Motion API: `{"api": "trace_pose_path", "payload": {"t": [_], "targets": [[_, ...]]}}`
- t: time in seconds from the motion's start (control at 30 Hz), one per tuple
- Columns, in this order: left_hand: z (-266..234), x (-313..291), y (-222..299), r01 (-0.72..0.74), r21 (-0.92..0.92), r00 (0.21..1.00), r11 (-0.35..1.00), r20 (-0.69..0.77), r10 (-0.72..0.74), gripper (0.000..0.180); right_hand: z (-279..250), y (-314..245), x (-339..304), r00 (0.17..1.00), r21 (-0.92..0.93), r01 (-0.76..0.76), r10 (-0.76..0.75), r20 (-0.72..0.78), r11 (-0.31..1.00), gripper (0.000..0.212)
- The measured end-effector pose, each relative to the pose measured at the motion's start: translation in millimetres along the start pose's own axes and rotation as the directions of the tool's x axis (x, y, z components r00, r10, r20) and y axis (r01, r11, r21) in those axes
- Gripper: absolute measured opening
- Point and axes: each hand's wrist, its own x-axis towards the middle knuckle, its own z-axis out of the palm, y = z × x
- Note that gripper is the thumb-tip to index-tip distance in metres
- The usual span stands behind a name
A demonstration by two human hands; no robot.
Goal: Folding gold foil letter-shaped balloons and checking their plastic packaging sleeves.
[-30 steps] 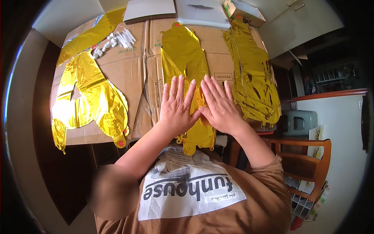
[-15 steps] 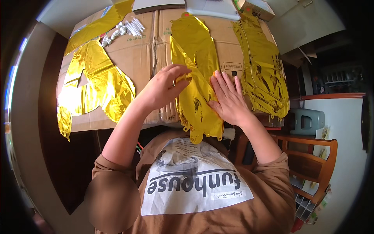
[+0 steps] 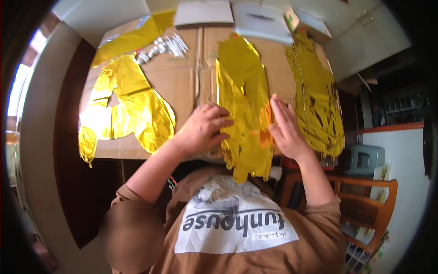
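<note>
A flat, folded gold foil balloon [image 3: 244, 91] lies lengthwise in front of me, its near tabbed end hanging over the cardboard's front edge. My left hand [image 3: 207, 127] is at its lower left side, fingers bent and apart, fingertips on the foil. Along the right side stands my right hand [image 3: 286, 130], fingers stretched out and turned on edge, with the thumb towards the foil. The shiny foil reflects that hand in orange. Neither hand grips anything.
Flattened cardboard [image 3: 182, 77] covers the table. Another gold foil balloon [image 3: 127, 100] lies spread at left, a creased one [image 3: 317, 100] at right. White sticks [image 3: 175, 45] lie at the far left, near a white box [image 3: 204, 14]. A wooden chair [image 3: 365, 208] stands at lower right.
My right hand has turned from lying flat on the foil to standing on edge at its right side. My left hand has slid nearer along the left side. The whole view has shifted.
</note>
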Motion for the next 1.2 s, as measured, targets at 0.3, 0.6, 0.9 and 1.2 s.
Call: {"api": "trace_pose_path", "payload": {"t": [0.3,0.6,0.9,1.2], "targets": [[-0.8,-2.5,-2.0,0.015,0.002,1.000,1.000,-0.012,-0.015,0.041,-40.4,18.3,254.1,0.982,0.049,0.104,-0.095,-0.166,0.993,0.031],[-2.6,-0.3,-1.1,-0.011,-0.036,1.000,0.999,-0.006,0.010,0.040,42.5,22.7,408.6,0.991,-0.560,0.028,-0.098,-0.096,0.828,0.030],[-5.8,-1.2,-4.3,0.032,-0.081,0.999,0.996,-0.001,-0.032,0.038,39.8,21.8,417.3,0.887,-0.722,0.333,-0.462,0.021,0.606,0.014],[-7.9,-1.3,-8.6,0.038,-0.268,0.998,0.963,-0.039,-0.051,0.033,23.7,10.3,408.7,0.932,-0.288,0.101,-0.192,-0.308,0.952,0.016]]}}
